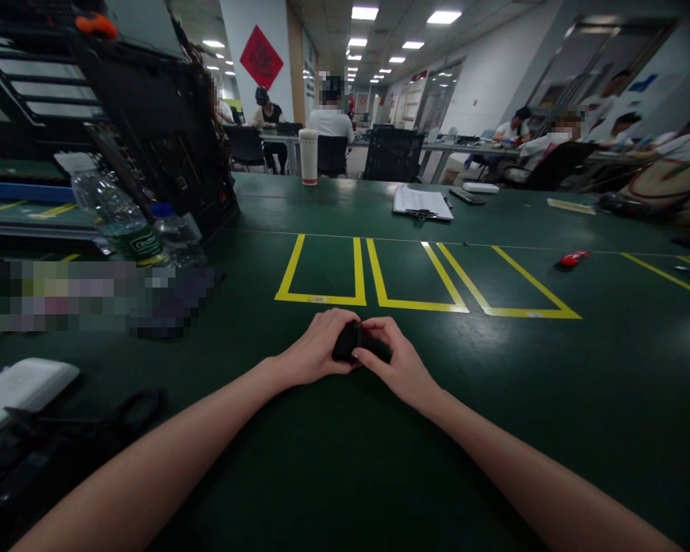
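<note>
My left hand and my right hand meet on the green table just below the yellow taped boxes. Both are closed around a small black object held between them; its shape is mostly hidden by the fingers. My forearms rest low over the table in front of me.
Two plastic water bottles and a black rack stand at the left. A white device and black cables lie near left. A white cup, clipboard with papers and small red item sit farther off. People sit at tables behind.
</note>
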### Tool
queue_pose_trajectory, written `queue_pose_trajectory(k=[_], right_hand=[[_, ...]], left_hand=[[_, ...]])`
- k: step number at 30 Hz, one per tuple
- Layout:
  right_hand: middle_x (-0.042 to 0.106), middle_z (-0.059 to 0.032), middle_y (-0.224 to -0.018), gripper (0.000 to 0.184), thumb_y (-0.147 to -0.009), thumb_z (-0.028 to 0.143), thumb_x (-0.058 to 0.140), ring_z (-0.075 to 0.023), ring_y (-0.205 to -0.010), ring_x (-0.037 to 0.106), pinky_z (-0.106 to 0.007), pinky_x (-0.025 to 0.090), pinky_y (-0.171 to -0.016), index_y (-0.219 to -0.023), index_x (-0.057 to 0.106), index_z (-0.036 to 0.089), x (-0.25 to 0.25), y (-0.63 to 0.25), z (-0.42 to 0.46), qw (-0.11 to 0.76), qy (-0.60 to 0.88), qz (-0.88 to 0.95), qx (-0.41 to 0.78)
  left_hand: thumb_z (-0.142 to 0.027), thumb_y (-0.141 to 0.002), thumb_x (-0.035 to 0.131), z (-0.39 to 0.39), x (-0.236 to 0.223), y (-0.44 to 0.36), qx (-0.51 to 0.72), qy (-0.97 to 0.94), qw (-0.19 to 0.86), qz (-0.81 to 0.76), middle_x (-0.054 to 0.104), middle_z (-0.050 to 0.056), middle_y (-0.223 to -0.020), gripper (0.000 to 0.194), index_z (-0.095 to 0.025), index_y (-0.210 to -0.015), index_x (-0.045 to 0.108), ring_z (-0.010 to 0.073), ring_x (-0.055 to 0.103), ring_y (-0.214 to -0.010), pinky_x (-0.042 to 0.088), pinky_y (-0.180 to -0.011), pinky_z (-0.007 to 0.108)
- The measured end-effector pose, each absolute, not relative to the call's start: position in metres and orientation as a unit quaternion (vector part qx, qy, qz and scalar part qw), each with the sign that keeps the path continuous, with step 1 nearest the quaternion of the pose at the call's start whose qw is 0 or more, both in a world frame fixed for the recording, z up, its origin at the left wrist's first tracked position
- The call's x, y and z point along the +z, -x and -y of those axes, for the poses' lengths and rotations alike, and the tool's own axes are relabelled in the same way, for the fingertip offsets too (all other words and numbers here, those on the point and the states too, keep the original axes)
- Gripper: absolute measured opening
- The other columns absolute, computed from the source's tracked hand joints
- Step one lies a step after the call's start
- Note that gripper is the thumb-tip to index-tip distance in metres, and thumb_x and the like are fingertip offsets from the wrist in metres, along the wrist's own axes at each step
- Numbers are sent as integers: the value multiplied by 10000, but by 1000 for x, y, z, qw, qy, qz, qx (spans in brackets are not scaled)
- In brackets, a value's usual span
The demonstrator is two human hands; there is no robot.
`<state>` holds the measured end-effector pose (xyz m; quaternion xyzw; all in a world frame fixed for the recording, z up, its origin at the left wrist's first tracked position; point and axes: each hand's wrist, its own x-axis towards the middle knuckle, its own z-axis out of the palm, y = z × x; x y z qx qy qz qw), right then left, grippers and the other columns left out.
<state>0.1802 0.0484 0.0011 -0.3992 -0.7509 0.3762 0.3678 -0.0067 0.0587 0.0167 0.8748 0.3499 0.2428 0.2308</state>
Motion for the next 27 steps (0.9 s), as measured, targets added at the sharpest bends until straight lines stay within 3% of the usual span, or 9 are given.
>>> queue_pose_trajectory(k=[7,17,23,27], right_hand=[[547,-42,-1047,242,-827,245,535,-189,-959,563,-408,482,-843,-1055,456,222,3,-180,-48,340,377,742,437],[528,-27,-1003,215,-784,189,578,-193,-944,540,-393,457,-856,-981,504,233,-1,-181,-49,388,373,770,343],[529,-47,-1074,325,-799,234,569,-196,-1012,524,-396,446,-894,-1102,452,222,1,-181,-49,354,401,758,372],[536,-50,-1046,264,-827,253,528,-195,-965,548,-404,464,-863,-1082,473,216,1,-181,-50,334,389,763,393]], left_hand=[[-203,-706,656,-59,11,6,260,-874,216,-348,447,67,-1125,531,-219,-1143,355,230,454,-1022,381,-883,385],[-234,-729,639,-60,11,6,263,-879,205,-341,452,71,-1122,507,-219,-1141,345,236,454,-1032,381,-885,393],[-237,-726,642,-60,14,7,247,-879,213,-347,445,74,-1136,520,-221,-1149,340,235,457,-1028,389,-879,394],[-228,-727,637,-58,19,6,242,-879,220,-348,452,73,-1138,501,-220,-1140,353,238,460,-1035,380,-888,400]])
